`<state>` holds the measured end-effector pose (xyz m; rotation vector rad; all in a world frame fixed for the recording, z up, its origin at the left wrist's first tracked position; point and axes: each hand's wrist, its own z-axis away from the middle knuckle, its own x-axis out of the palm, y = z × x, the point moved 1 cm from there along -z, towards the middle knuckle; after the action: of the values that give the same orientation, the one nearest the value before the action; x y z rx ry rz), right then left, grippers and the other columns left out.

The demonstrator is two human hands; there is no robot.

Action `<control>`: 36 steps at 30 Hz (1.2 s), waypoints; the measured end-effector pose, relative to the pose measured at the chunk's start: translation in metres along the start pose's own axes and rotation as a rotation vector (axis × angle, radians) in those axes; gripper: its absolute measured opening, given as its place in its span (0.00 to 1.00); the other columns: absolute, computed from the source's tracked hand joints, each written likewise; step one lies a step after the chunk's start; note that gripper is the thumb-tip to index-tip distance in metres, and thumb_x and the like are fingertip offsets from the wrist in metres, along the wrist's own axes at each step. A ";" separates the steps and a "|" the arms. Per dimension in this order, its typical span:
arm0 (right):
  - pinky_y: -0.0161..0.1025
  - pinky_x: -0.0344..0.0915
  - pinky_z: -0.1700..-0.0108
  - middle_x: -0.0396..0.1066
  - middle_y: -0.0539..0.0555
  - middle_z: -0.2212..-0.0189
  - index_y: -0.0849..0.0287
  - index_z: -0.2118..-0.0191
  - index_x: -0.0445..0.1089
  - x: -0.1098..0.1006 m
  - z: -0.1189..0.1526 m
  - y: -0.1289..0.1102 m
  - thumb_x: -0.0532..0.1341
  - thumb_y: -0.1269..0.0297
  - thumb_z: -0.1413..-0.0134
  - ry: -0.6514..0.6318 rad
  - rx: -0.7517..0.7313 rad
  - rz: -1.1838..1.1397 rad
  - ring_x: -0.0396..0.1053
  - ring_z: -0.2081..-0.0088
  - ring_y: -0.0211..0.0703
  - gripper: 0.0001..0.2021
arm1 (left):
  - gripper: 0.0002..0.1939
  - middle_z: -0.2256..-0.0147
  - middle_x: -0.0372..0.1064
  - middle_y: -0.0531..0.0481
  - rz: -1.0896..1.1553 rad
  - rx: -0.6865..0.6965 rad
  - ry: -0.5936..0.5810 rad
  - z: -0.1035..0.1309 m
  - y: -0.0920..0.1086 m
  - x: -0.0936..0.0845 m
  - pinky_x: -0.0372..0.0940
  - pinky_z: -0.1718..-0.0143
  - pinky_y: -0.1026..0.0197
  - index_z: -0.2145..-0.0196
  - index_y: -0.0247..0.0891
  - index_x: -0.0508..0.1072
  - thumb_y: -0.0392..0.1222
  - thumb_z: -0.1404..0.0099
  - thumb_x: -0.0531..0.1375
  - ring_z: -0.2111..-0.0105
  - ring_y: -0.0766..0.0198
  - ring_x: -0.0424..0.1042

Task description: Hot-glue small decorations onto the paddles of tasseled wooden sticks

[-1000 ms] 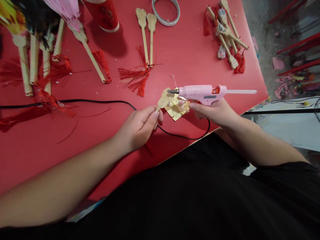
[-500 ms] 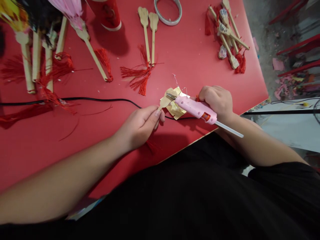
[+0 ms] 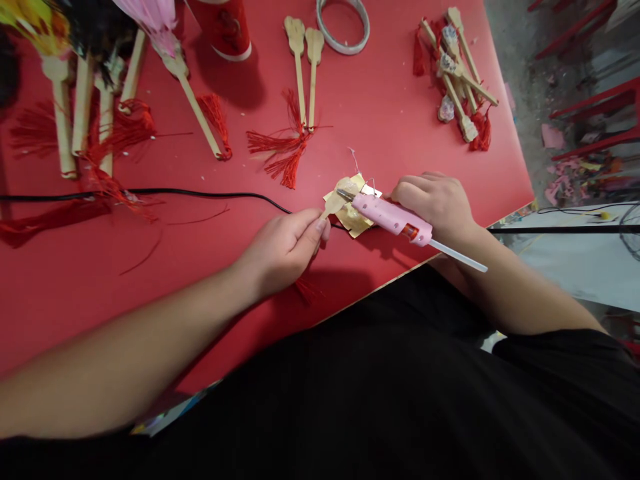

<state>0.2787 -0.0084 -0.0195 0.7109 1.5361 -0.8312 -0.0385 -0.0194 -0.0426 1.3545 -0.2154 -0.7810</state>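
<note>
My left hand (image 3: 293,247) pinches the handle of a small wooden paddle (image 3: 336,200), its wide head tilted up to the right. A red tassel (image 3: 305,290) hangs below that hand. My right hand (image 3: 435,203) is closed round the grip of a pink glue gun (image 3: 393,217), which has a clear glue stick (image 3: 457,255) coming out of its rear. The metal nozzle is at the paddle's head, and a glossy patch shows there. Under the nozzle lies a gold sheet (image 3: 355,220) on the red table.
Two tasselled paddles (image 3: 304,73) lie beyond the hands, near a tape roll (image 3: 343,48) and a red cup (image 3: 230,30). More paddles (image 3: 457,77) are piled at the right. Feathered pieces (image 3: 63,113) lie at left. A black cable (image 3: 200,193) crosses the red table (image 3: 200,233).
The view has shifted slightly. Both hands keep their holds, the nozzle stays at the paddle's head, and a glossy patch now shows more clearly there.
</note>
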 end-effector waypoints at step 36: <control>0.47 0.58 0.60 0.57 0.46 0.73 0.48 0.65 0.54 -0.026 -0.014 0.030 0.63 0.54 0.25 -0.333 -0.030 -0.430 0.59 0.70 0.44 0.18 | 0.21 0.69 0.81 0.50 -0.349 0.197 -0.227 -0.007 -0.014 -0.009 0.59 0.66 0.56 0.60 0.44 0.77 0.56 0.14 0.53 0.73 0.58 0.72</control>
<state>0.2986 0.0208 0.0033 0.2003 1.4087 -1.1783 -0.0468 -0.0081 -0.0549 1.5092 -0.2420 -1.2353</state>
